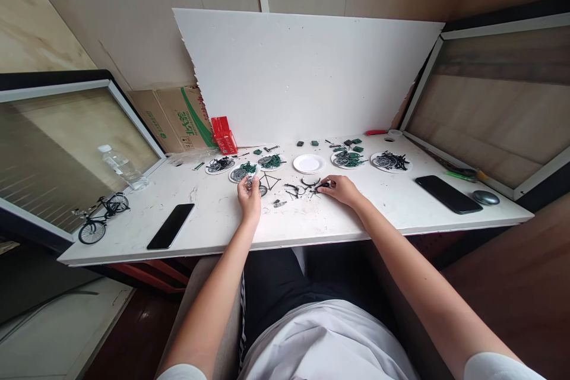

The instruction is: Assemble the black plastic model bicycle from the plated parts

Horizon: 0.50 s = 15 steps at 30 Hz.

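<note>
On the white table (214,222), my left hand (249,199) is closed in a pinch around a small spoked wheel of a miniature bicycle, largely hidden by the fingers. Just right of its thumb is a thin black bicycle frame (270,180), with another small wheel (263,190) at its near end. My right hand (342,190) has its fingers pressed together over small black plastic pieces (318,187); what they grip is too small to make out. Loose curved black parts (294,191) lie between the hands, near a small grey piece (279,203).
Behind the hands stand paper plates with green, grey and black parts (350,159) and a bare white plate (309,164). A finished miniature bicycle (103,214), phone (171,227) and bottle (122,167) are left. Another phone (447,194) and a mouse (485,198) are right.
</note>
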Available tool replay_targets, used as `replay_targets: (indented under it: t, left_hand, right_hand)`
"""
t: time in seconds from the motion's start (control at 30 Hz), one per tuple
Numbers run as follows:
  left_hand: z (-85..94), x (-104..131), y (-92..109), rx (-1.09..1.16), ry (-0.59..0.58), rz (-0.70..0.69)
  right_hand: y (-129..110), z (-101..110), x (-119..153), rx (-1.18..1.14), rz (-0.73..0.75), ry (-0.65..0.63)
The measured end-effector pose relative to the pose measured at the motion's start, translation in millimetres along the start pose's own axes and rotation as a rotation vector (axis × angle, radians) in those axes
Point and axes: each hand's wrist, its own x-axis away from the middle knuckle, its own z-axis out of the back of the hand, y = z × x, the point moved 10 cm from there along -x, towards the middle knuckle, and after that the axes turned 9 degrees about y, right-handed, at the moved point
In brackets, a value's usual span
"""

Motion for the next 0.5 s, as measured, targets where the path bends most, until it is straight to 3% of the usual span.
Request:
replay_targets:
  t: [0.1, 0.5]
  left_hand:
    - [0.2, 1.9, -2.0, 0.035, 0.018, 0.059]
    - [-5.5, 6.5, 6.2, 0.078, -0.036, 0.038]
  right_hand:
    - [-3.2, 1.0, 0.2, 0.036, 0.026, 0.012]
    - [-5.8, -0.4, 1.3, 0.093, 0.046, 0.024]
